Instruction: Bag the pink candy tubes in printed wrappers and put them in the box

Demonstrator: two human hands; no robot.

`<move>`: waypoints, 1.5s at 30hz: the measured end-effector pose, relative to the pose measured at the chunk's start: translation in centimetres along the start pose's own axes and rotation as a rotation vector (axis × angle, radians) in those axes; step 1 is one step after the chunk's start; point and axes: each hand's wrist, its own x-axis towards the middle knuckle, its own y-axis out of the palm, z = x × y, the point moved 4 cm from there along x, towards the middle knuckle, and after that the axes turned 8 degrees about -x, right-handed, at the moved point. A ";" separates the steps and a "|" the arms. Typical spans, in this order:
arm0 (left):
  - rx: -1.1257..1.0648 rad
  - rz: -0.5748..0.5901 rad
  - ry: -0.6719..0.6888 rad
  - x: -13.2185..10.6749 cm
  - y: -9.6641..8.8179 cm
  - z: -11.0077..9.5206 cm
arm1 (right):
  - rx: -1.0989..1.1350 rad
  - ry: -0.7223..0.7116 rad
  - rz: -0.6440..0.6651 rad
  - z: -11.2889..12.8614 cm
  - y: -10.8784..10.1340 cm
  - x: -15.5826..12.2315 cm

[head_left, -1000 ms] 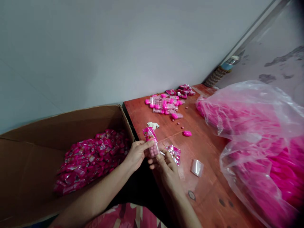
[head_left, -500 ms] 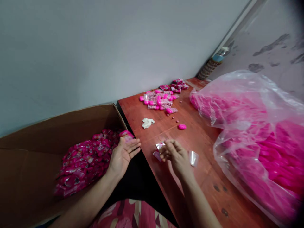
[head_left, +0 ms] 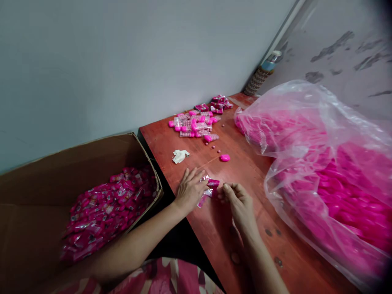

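Observation:
My left hand [head_left: 191,191] lies palm down at the table's near left edge, its fingers stretched out and touching a few shiny pink-and-clear wrappers [head_left: 213,187]. To the right of them is my right hand [head_left: 240,202], fingers curled and thumb against the fingertips in a pinch. What sits in that pinch, if anything, is hidden. Beyond both hands lies a single bright pink plastic capsule [head_left: 224,157], with a few small pink balls [head_left: 213,147] near it. Farther back is a heap of clear tubes with pink caps [head_left: 196,124], filled with pink balls.
A cardboard box [head_left: 147,163] on the left holds many pink packets [head_left: 107,208]. On the right, a big clear bag [head_left: 294,102] of pink pieces covers much of the red table [head_left: 162,139]. White crumpled scrap [head_left: 180,156], more packets [head_left: 219,104] and a bottle [head_left: 260,75] lie farther off.
My left hand has come from above the box's edge onto the wrappers, and the pink packet beside its fingers is gone from there. My right hand has shifted slightly right. The view has turned slightly.

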 end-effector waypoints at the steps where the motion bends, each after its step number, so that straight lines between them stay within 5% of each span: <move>1: -0.004 -0.003 0.000 0.0 -0.1 -0.1 | -0.063 -0.036 -0.043 0.0 -0.2 0.2; 4: -0.033 -0.014 -0.001 -0.2 -0.1 -0.8 | -0.156 -0.104 -0.120 0.3 -0.1 0.7; 10: -0.142 -0.093 -0.013 -0.9 -0.5 -2.2 | 0.159 -0.004 0.045 1.7 1.7 0.9; 16: -0.387 0.086 -0.368 -1.4 -0.2 -0.5 | 0.245 0.065 0.067 3.0 2.2 1.0; 18: -0.466 0.067 -0.417 -1.5 -0.4 -0.2 | 0.251 0.081 0.066 2.9 2.3 0.9; 30: -0.567 -0.070 -0.417 -1.6 -1.8 -0.3 | 0.165 0.057 0.069 2.6 3.1 1.6; 34: -0.583 -0.191 -0.461 -1.4 -2.7 -0.1 | -0.223 -0.069 0.012 1.5 2.1 2.1; 39: -0.642 -0.265 -0.544 -1.6 -3.8 0.0 | -0.923 -0.519 0.035 2.3 2.2 4.2; 45: -0.700 -0.292 -0.616 -2.0 -4.2 0.2 | -1.183 -0.677 -0.001 5.6 2.5 12.9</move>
